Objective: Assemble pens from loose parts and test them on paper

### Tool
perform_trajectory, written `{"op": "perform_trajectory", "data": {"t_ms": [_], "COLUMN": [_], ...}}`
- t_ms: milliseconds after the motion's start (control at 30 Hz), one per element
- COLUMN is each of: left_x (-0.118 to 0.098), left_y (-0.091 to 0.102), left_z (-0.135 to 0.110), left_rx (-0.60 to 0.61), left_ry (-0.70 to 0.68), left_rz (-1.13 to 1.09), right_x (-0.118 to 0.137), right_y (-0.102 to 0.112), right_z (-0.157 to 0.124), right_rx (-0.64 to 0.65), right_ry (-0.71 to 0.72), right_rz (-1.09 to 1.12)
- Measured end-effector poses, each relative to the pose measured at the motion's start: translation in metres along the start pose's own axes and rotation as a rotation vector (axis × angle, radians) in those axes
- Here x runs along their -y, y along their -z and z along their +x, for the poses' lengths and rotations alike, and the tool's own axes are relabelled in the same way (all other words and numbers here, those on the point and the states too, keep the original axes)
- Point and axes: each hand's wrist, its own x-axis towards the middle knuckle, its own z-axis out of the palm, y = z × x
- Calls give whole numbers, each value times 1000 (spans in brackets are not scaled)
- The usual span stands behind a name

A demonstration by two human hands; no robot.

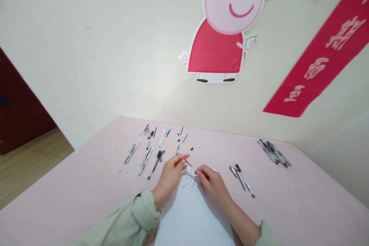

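Observation:
My left hand is over the far end of a white sheet, its thumb and fingers drawn together in a pinch. Whatever lies in that pinch, if anything, is too small to make out. A thin dark rod, like a pen refill, shows just past its fingertips. Opposite it, my right hand is also pinched, and its fingertips hide what they hold, if anything. Between the hands, small dark specks or marks cover the sheet's far end; I cannot tell whether they are loose or printed.
Pens and pen parts lie in groups on the pink tablecloth to the left. Small black caps and thin refills are farther back. Right of my hands are a clear pen and other parts; a pen pile lies beyond.

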Motion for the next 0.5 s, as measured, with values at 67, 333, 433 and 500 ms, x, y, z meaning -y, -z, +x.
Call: {"op": "perform_trajectory", "data": {"t_ms": [67,333,433,500], "left_x": [6,6,9,12], "left_y": [-4,-6,-8,-9], "left_z": [-5,-7,-8,-8], "left_rx": [6,-7,17,35], "left_ry": [-6,-14,-9,6], "left_rz": [28,32,6,-44], "right_x": [-2,-13,-18,-20], "right_y": [0,-3,-5,-6], "right_z": [0,3,3,3], "right_rx": [-12,-67,-56,-58], "right_ry": [-2,-30,-31,-15], "right_rz": [13,60,83,73]}}
